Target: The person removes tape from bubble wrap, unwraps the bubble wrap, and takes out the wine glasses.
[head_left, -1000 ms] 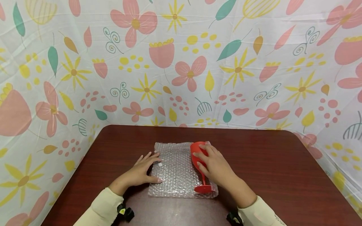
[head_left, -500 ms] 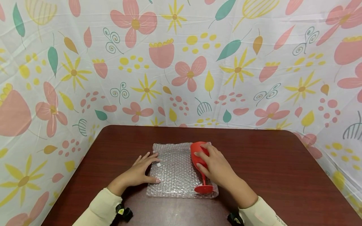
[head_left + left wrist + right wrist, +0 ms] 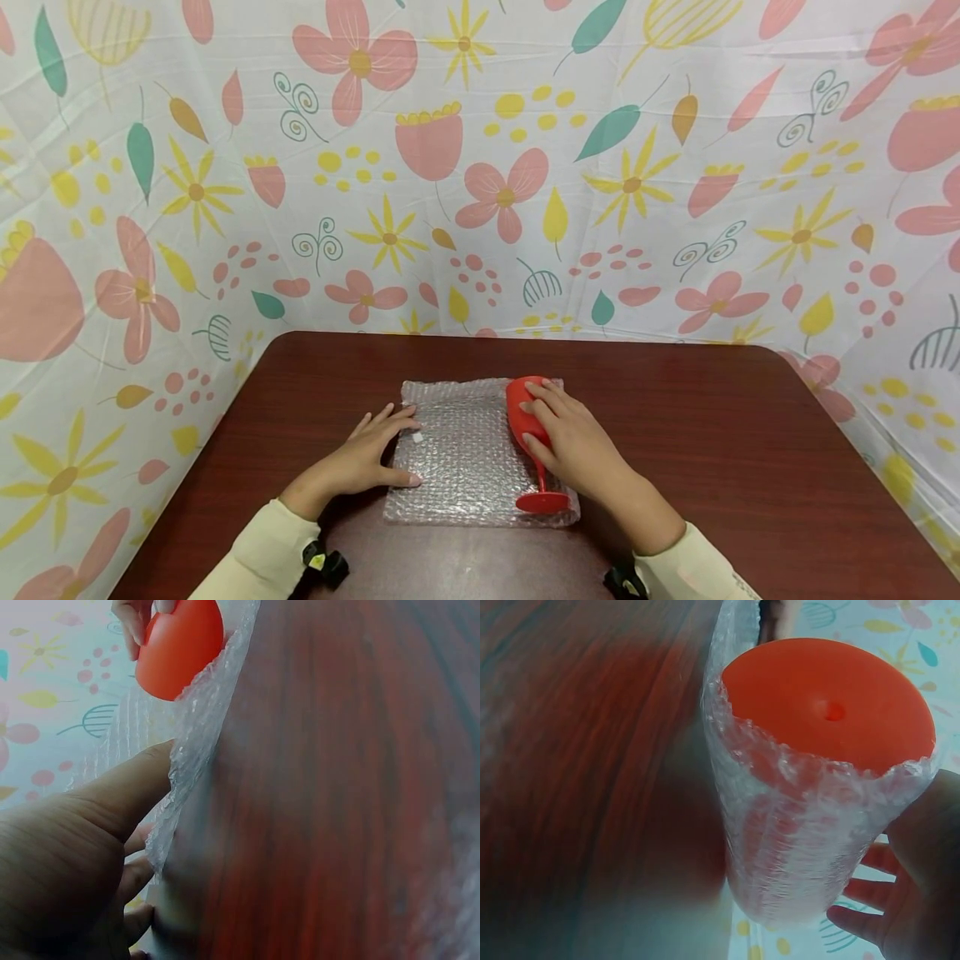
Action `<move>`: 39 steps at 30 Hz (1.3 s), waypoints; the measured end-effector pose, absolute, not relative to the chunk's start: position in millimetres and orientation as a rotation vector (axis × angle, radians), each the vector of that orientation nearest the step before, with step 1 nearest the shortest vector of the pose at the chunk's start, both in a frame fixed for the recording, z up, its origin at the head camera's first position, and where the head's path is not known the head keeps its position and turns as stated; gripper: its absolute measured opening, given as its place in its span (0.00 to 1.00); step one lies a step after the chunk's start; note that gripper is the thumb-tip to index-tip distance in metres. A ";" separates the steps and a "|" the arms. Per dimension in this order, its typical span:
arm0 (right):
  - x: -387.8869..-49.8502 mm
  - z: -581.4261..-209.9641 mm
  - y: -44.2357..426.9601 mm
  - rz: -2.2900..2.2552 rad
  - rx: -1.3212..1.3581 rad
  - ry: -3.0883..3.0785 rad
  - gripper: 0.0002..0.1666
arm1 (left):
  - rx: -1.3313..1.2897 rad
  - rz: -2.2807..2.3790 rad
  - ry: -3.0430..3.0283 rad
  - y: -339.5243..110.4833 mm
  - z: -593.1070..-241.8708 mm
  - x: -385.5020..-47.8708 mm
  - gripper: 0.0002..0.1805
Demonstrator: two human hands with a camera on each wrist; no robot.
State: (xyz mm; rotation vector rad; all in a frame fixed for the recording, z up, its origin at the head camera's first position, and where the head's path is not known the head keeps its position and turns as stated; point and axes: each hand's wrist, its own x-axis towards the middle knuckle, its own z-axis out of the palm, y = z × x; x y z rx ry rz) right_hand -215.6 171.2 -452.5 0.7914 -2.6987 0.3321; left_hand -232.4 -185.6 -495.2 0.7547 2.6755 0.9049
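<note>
On its side lies a red goblet (image 3: 521, 410), its round foot toward me, along the right part of a sheet of bubble wrap (image 3: 465, 467). My right hand (image 3: 585, 442) holds the goblet's bowl with curved fingers. In the right wrist view, bubble wrap (image 3: 780, 832) curls up round the side of the goblet (image 3: 817, 690), leaving most of the foot's underside bare. My left hand (image 3: 356, 461) rests with spread fingers on the sheet's left edge. The left wrist view has the left thumb (image 3: 135, 784) against the wrap and the goblet's bowl (image 3: 184, 649) beyond.
The dark red-brown table (image 3: 712, 417) extends to both sides and behind the sheet. A white cloth with a flower print (image 3: 480, 167) hangs round the table's back and sides. Black straps with small cameras (image 3: 326, 565) sit on the wrists.
My left hand has slid slightly left, and the bubble wrap's left edge has shifted with it. The right hand and the goblet have stayed almost in place.
</note>
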 end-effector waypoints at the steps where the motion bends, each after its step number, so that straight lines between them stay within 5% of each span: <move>1: -215.5 -452.6 171.4 0.331 0.789 -2.696 0.29 | 0.753 0.906 2.675 -185.9 -495.0 -232.3 0.45; 39: -211.6 -454.8 186.0 0.372 0.789 -2.667 0.29 | 0.721 0.958 2.665 -201.6 -496.8 -231.4 0.45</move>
